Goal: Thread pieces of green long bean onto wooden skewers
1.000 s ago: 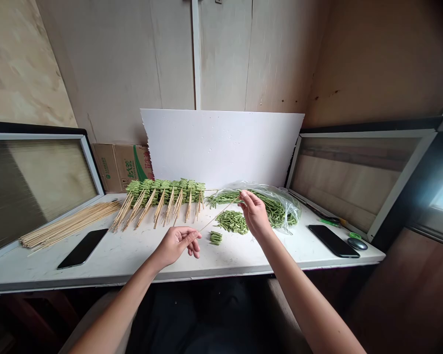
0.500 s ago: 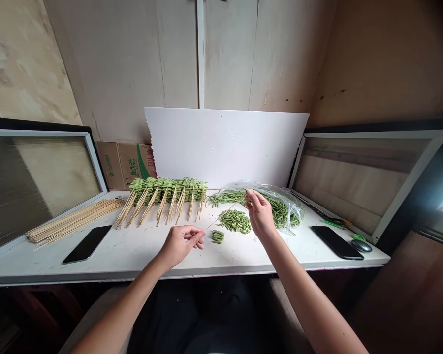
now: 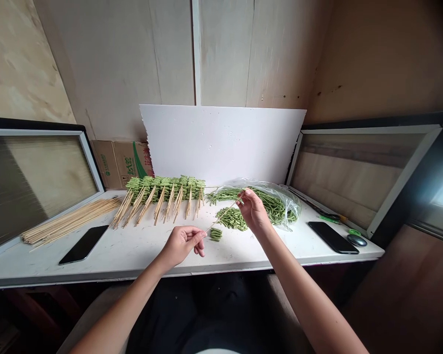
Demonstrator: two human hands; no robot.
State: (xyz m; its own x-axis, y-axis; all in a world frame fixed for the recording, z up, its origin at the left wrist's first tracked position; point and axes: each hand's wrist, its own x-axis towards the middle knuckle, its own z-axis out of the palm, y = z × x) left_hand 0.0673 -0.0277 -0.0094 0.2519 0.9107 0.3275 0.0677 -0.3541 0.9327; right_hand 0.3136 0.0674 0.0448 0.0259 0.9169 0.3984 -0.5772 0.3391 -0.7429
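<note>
My left hand (image 3: 186, 245) is closed, thumb against fingers, on the near end of a thin bamboo skewer (image 3: 223, 215). The skewer slants up and to the right over the table. At its far end my right hand (image 3: 254, 209) is pinched closed, with a small bit of green bean (image 3: 240, 201) showing at the fingertips. Below the skewer lie a short row of cut green bean pieces (image 3: 216, 234) and a loose heap of cut beans (image 3: 232, 219). Behind my right hand, long green beans (image 3: 276, 209) rest in a clear plastic bag (image 3: 292, 206).
Finished bean skewers (image 3: 166, 189) are stacked at the back left, sticks toward me. Bare skewers (image 3: 68, 221) lie further left beside a phone (image 3: 84, 245). Another phone (image 3: 332, 237), a dark mouse-like object (image 3: 356, 240) and green tape (image 3: 354, 232) are on the right. A white board (image 3: 223, 142) stands behind.
My right hand has drawn slightly down and left along the skewer's far end, and green now shows at its fingertips. My left hand keeps its grip. The view has shifted a little.
</note>
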